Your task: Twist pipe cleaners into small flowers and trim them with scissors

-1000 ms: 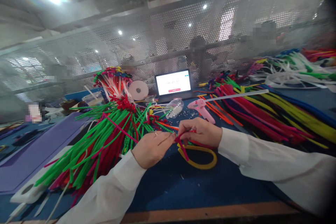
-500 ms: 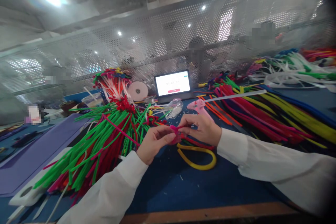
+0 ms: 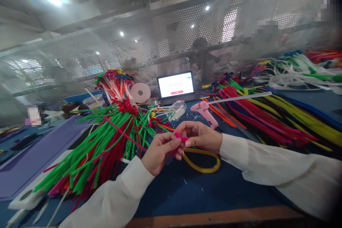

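Between my two hands is a small bent piece of pink pipe cleaner (image 3: pixel 182 139). My left hand (image 3: pixel 160 149) pinches it from the left with thumb and forefinger. From the right, the thumb and fingers of my right hand (image 3: pixel 201 137) close on it too, partly hiding its shape. Just below my right hand, a yellow pipe-cleaner loop (image 3: pixel 205 170) lies on the blue table (image 3: pixel 187 196). Beyond that hand rests a pink glue gun (image 3: pixel 204 108) with a long clear glue stick (image 3: pixel 240 97) in its back.
Green pipe cleaners (image 3: pixel 107 139) pile up at left, beside a purple sheet (image 3: pixel 45 153). Red and yellow pipe cleaners (image 3: pixel 256 114) spread at right. A lit tablet (image 3: pixel 175 84), a white ribbon roll (image 3: pixel 140 93) and a clear container of beads (image 3: pixel 178 110) stand behind.
My right hand has turned and dropped slightly, its fingers now curled round the pink piece. My left hand has shifted a little right and down. More of the glue gun's handle shows.
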`<state>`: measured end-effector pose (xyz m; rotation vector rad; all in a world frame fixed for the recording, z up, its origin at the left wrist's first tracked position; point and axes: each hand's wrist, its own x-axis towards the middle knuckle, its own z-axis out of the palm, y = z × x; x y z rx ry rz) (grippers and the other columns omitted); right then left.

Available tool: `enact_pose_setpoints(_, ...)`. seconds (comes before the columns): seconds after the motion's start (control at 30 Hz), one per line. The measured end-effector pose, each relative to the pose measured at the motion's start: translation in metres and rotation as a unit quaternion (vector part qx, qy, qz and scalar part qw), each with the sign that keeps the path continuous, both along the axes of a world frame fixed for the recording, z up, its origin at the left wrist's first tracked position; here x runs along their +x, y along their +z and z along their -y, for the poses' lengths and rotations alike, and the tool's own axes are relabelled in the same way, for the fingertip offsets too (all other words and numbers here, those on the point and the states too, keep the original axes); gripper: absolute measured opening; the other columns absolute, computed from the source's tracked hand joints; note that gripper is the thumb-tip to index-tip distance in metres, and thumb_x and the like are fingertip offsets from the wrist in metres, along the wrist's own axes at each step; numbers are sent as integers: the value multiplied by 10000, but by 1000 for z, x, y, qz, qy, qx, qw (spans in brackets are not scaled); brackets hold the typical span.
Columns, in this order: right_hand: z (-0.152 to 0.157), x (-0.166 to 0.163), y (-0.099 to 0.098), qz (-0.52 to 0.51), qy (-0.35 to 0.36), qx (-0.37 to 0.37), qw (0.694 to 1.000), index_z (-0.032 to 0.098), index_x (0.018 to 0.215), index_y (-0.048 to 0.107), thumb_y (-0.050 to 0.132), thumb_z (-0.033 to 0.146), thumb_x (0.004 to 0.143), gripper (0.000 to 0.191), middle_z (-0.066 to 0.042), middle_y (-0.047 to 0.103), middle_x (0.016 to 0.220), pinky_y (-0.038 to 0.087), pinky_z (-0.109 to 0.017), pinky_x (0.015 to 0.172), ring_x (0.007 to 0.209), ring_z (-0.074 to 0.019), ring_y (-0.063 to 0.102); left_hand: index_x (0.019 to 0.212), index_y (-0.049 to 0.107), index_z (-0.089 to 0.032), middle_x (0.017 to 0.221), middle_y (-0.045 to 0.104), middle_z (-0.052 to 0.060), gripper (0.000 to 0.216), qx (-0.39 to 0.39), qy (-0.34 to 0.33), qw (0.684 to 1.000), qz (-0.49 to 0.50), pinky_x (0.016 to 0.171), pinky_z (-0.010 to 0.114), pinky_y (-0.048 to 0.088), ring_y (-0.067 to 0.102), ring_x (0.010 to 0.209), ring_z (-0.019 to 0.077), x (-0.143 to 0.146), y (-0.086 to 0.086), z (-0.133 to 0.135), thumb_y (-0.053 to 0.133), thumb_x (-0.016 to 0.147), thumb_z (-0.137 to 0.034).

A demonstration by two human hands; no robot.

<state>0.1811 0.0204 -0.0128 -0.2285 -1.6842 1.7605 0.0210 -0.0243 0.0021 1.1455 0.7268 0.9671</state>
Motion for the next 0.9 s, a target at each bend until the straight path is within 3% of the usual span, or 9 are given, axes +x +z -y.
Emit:
enact_pose_setpoints(0.23, 4, -5, -4, -76, 68, -95, 990, 132, 810, 474, 627, 210, 686, 212, 22, 541, 621, 428, -266, 617, 589, -92, 550, 635, 577, -101, 581, 569, 23, 154, 22, -20, 1000, 0, 439, 174, 412, 524, 486, 77, 3, -1, 5, 582, 702, -240)
enact_pose_setpoints(0.43, 4, -4, -5, -62, 34, -102, 992, 133, 752, 471, 624, 208, 692, 180, 35, 520, 590, 398, -201, 549, 534, -56, 504, 639, 586, -105, 603, 571, 26, 152, 56, -6, 998, -25, 449, 175, 416, 526, 512, 79, 3, -2, 6, 569, 713, -237)
enact_pose_setpoints(0.6, 4, -2, 3, -11, -57, -16, 998, 111, 817, 497, 523, 361, 755, 258, -2, 526, 655, 389, -202, 564, 586, -69, 504, 668, 586, -100, 577, 560, 20, 153, 96, 41, 993, -60, 453, 176, 410, 506, 494, 71, 0, -3, 4, 552, 726, -237)
enact_pose_setpoints(0.77, 5, 0, 9, 80, -122, 138, 980, 134, 766, 469, 515, 296, 765, 168, 12, 507, 635, 405, -212, 546, 576, -82, 507, 655, 563, -106, 583, 552, 10, 165, 132, 48, 984, -112, 442, 175, 407, 489, 480, 66, 1, -5, 2, 552, 719, -258)
enact_pose_setpoints(0.9, 10, 1, 10, 121, -167, 208, 956, 145, 731, 458, 460, 259, 798, 132, 12, 522, 591, 400, -202, 515, 553, -88, 522, 656, 563, -109, 577, 547, 7, 183, 197, 65, 957, -203, 440, 178, 395, 471, 457, 64, 1, -4, 3, 524, 734, -270)
